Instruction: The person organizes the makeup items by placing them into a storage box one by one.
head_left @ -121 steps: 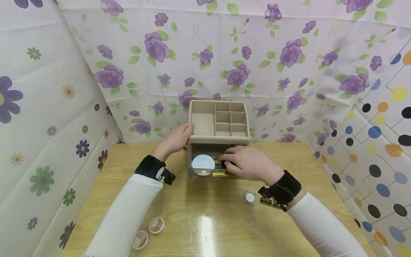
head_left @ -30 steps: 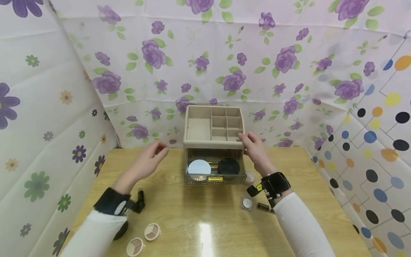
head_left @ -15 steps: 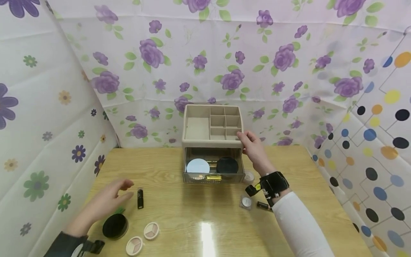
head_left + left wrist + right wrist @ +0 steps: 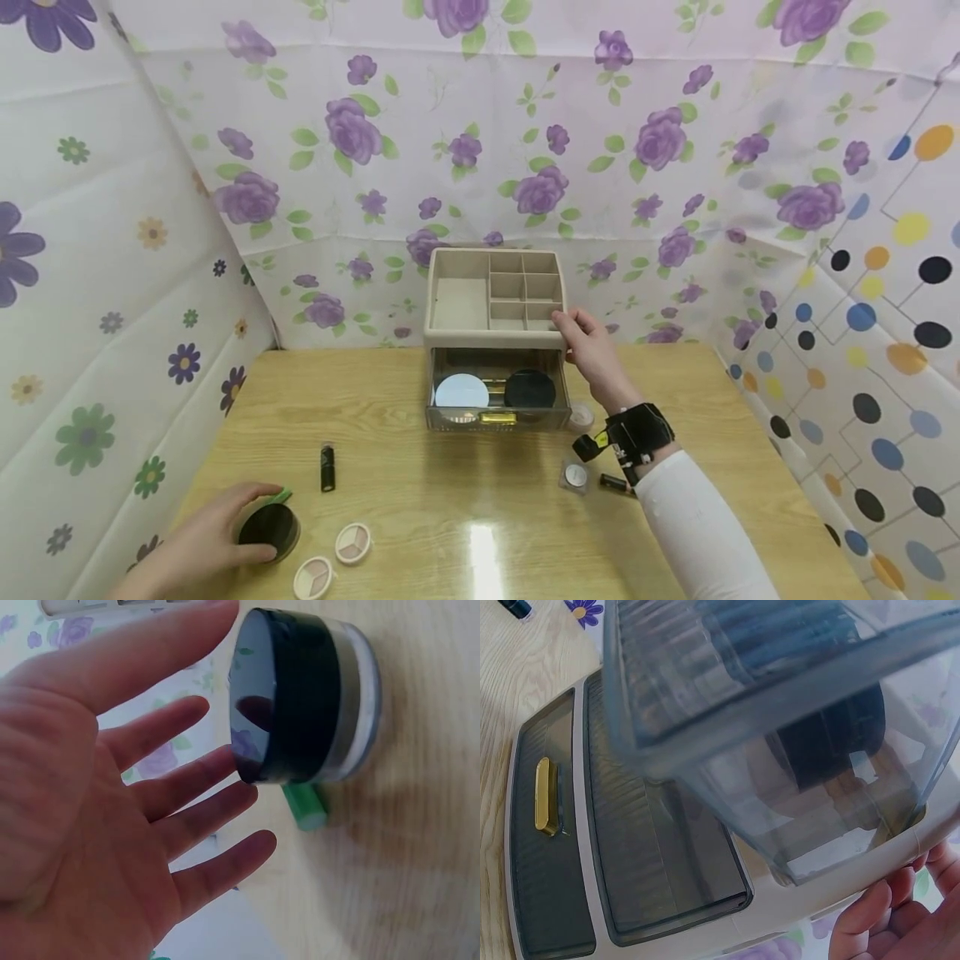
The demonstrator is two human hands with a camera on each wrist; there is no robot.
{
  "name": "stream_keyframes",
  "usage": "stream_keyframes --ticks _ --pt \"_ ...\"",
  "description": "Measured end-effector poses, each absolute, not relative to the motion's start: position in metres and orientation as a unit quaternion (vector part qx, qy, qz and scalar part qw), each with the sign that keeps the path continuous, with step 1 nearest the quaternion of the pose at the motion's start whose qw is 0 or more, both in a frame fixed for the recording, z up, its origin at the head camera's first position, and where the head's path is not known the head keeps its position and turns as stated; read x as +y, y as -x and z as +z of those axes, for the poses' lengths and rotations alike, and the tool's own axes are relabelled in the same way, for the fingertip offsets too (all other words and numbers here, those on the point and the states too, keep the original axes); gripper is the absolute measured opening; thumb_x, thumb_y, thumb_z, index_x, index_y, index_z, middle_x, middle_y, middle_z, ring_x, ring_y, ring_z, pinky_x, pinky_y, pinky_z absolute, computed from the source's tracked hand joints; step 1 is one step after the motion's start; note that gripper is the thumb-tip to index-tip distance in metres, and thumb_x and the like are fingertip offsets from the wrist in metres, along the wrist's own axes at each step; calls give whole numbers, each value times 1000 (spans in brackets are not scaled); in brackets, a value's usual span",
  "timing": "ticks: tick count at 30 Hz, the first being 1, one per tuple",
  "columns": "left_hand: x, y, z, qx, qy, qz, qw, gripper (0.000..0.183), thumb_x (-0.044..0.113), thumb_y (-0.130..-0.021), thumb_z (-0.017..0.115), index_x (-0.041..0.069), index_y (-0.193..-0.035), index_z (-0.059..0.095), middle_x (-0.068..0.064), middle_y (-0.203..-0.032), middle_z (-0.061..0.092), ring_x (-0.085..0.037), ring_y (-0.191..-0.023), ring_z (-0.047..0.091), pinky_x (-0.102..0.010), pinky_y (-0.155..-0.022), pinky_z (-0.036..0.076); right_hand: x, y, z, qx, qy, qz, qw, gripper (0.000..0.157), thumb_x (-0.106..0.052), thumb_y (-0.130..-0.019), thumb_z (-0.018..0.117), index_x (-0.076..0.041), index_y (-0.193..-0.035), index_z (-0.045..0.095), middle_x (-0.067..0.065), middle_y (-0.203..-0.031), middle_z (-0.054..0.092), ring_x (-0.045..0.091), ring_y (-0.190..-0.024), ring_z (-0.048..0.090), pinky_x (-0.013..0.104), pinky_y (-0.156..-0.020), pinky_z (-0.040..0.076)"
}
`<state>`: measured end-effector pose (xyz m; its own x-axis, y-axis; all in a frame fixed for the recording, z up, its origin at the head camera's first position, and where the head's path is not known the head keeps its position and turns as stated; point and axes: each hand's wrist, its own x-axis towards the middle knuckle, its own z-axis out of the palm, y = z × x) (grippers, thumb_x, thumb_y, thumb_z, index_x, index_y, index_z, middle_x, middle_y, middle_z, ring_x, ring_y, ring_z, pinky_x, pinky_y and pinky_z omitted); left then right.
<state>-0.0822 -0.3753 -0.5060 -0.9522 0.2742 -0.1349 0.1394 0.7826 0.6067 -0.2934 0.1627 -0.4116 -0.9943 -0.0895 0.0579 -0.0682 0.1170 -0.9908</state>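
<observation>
black-lidded, clear-sided round jar [image 4: 268,528] stands on the pale wooden table [image 4: 405,492] between the thumb and fingers of the left hand [image 4: 197,543], which has just come down around it. that hand is spread; whether it touches the jar, i cannot tell. the change puts the jar within grasp, though it seems not yet gripped. the right hand [image 4: 595,350] pinches the edge of the beige plastic organizer [image 4: 491,338], on that hand's left, seemingly steadying it.

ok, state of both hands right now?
Left hand: open, around the round black-lidded jar; contact unclear.
Right hand: closed, holding the beige plastic drawer organizer by its edge.
</observation>
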Motion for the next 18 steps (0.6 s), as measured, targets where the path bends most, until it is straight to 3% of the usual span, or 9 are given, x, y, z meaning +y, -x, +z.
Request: stream_keyframes --ticks 6,14,18 --pt "-379 79 -513 939 -142 290 120 92 43 -71 98 3 -144 59 -25 -141 60 -52 -125 58 -71 -96 50 163 294 -413 750 51 -660 8 35 -47 -109 62 -14 -98 56 1 -87 48 18 -90 50 38 -79 41" --pt "-380 78 -515 926 -143 315 151 97 34 -67 99 5 -149 56 -31 -144 52 -54 -124 56 -70 -90 53 162 290 -404 751 44 -659 14 31 -38 -112 58 -11 -96 55 2 -84 47 19 -87 49 36 -75 40" --pt "-379 79 -521 935 -151 295 131 96 32 -63 100 6 -146 59 -28 -141 55 -50 -122 57 -60 -90 55 163 294 -412 751 48 -658 4 33 -43 -110 61 -13 -97 56 0 -85 48 18 -89 50 37 -77 41"
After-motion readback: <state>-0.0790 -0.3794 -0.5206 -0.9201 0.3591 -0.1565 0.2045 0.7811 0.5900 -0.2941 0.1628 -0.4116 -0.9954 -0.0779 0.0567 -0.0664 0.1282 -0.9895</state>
